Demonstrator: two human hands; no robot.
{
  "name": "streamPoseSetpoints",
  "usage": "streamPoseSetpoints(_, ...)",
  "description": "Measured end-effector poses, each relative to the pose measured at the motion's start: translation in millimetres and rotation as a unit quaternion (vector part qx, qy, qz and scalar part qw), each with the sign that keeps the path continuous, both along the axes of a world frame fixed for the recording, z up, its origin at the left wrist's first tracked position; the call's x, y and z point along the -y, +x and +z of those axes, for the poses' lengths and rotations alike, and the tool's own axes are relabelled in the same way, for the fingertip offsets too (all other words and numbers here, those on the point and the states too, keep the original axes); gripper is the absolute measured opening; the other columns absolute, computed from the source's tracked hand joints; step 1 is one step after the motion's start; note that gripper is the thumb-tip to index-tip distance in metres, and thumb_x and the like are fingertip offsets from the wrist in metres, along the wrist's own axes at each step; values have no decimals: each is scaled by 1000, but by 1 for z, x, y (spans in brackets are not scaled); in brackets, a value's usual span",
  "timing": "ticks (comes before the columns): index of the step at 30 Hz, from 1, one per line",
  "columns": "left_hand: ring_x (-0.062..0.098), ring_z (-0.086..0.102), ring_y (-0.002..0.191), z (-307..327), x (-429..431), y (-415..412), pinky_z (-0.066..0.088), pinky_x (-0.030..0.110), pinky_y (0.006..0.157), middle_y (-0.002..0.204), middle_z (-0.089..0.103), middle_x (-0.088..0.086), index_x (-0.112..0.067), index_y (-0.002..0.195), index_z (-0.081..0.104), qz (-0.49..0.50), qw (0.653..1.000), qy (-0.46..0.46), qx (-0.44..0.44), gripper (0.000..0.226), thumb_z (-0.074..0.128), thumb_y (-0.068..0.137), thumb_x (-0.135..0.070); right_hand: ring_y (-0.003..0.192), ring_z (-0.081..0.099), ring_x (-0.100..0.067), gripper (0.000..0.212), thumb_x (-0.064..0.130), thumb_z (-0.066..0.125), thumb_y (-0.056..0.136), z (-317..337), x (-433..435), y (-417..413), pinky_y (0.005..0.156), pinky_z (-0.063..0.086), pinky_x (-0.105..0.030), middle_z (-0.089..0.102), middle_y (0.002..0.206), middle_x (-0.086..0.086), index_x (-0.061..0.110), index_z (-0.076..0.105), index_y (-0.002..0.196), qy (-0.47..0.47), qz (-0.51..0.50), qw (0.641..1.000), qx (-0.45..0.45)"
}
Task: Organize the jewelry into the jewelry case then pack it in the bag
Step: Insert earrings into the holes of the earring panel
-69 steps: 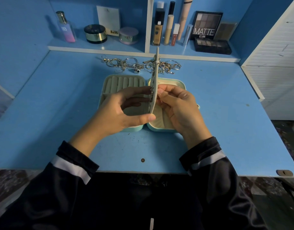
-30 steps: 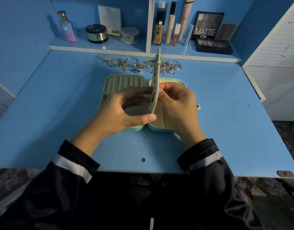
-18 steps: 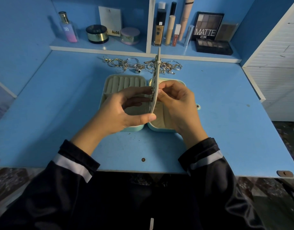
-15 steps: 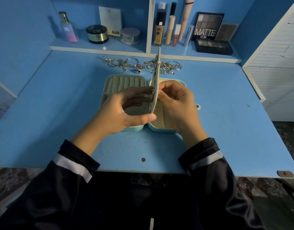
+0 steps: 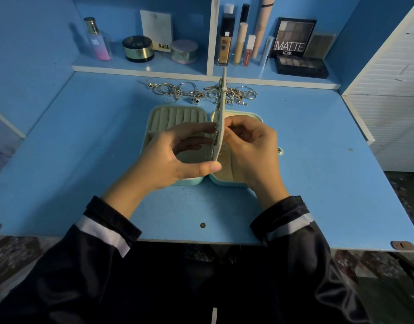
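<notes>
A mint-green jewelry case (image 5: 154, 118) lies open flat on the blue desk, ring rolls in its left half. Its cream middle flap (image 5: 221, 108) stands upright between the halves. My left hand (image 5: 175, 155) holds the flap, thumb at its near edge and fingers on its left face, where small earrings hang. My right hand (image 5: 250, 146) pinches something small against the flap's right face; what it is stays hidden. A pile of silver chains and rings (image 5: 196, 92) lies behind the case.
The back shelf holds a perfume bottle (image 5: 97, 39), round jars (image 5: 138, 49), upright makeup tubes (image 5: 240, 42) and eyeshadow palettes (image 5: 299, 66). A white slatted panel (image 5: 393, 90) borders the desk at right. A snap tab (image 5: 279, 150) sticks out from the case's right side. No bag is visible.
Both hands stay at the flap. The right hand's fingertips have shifted slightly against the flap's right face; the flap stays upright.
</notes>
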State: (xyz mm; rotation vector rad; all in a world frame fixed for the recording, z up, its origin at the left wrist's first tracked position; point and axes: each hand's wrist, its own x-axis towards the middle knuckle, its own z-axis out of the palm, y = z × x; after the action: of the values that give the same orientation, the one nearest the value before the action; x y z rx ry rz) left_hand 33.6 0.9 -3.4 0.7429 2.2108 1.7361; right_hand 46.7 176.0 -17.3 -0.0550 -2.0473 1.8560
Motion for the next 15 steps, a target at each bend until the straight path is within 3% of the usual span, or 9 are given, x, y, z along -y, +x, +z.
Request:
streamPoseSetpoints(8, 4, 63, 112, -1, -2, 0, 48, 20, 98, 116, 69, -15, -38, 118, 59, 14, 1000, -14, -9, 60, 81, 62, -42, 85, 70, -17, 8, 5, 71, 84, 5, -7, 3, 80, 56, -31, 74, 91, -8, 5, 72, 92, -18, 22, 999, 34)
streamPoseSetpoints(13, 1, 62, 113, 0, -1, 1, 46, 17, 98, 116, 69, -15, -34, 122, 59, 17, 1000, -20, -11, 64, 80, 62, -45, 91, 68, -8, 20, 4, 66, 87, 28, -23, 22, 79, 50, -18, 73, 97, -2, 0, 67, 107, -54, 61, 997, 0)
streamPoseSetpoints(15, -1, 62, 112, 0, -3, 2, 46, 15, 98, 117, 67, -15, -32, 124, 58, 16, 999, -26, -22, 66, 83, 65, -45, 105, 66, -9, 28, 5, 66, 87, 40, -29, 31, 86, 50, -20, 70, 110, -5, 1, 63, 115, -49, 87, 995, -20)
